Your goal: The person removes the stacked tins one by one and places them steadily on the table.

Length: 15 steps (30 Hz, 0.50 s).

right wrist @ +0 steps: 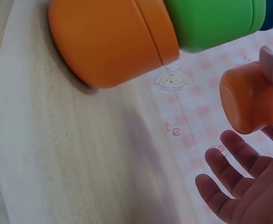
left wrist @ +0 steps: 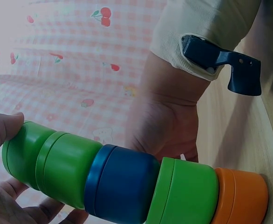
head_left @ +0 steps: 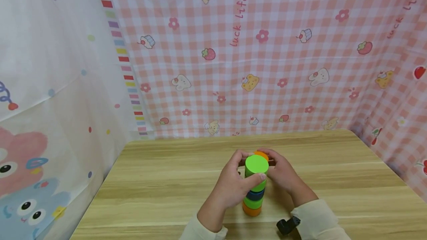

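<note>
A column of small round containers, each with a seam near one end, stands upright on the wooden table. Its lowest piece is orange (head_left: 252, 210), followed upward by a green one, a dark blue one (left wrist: 122, 184) and two green ones, the topmost (head_left: 257, 163) flat-faced. My left hand (head_left: 233, 184) grips the upper green pieces, thumb on the near side and fingers round behind. Just behind the top of the column, my right hand (head_left: 283, 173) pinches a separate orange container (right wrist: 249, 98) between thumb and index finger. Its other fingers spread loosely below.
The wooden table (head_left: 160, 188) extends to both sides of the column. A pink checked cloth (head_left: 227, 69) hangs behind it and at the right, a white printed cloth (head_left: 66, 66) at the left. A black device (head_left: 288, 226) is fixed at the right sleeve.
</note>
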{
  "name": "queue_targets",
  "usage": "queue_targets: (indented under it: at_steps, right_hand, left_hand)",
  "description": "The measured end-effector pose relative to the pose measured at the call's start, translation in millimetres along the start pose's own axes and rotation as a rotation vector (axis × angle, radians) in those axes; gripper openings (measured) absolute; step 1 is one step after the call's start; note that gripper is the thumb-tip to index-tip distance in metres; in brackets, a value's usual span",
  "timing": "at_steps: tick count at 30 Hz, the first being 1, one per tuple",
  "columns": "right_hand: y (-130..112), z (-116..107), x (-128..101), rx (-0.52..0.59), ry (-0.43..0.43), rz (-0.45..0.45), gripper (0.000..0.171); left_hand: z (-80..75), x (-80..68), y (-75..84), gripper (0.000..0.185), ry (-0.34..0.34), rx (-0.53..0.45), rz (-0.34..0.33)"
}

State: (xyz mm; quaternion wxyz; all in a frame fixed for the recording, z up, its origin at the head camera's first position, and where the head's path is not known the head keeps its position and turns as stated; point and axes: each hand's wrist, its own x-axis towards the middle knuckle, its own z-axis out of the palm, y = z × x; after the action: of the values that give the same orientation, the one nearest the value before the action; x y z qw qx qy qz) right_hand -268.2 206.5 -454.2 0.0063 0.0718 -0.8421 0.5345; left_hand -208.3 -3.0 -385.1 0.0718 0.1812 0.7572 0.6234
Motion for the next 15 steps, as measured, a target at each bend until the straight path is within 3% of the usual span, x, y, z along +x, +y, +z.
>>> queue_targets:
  at_steps: [15]
  right_hand:
    - [10.0, 0.1, 1.4, 0.013, -0.051, -0.019, 0.050]
  left_hand:
    - [-0.1, 0.6, -0.3, 0.039, 0.004, 0.010, 0.008]
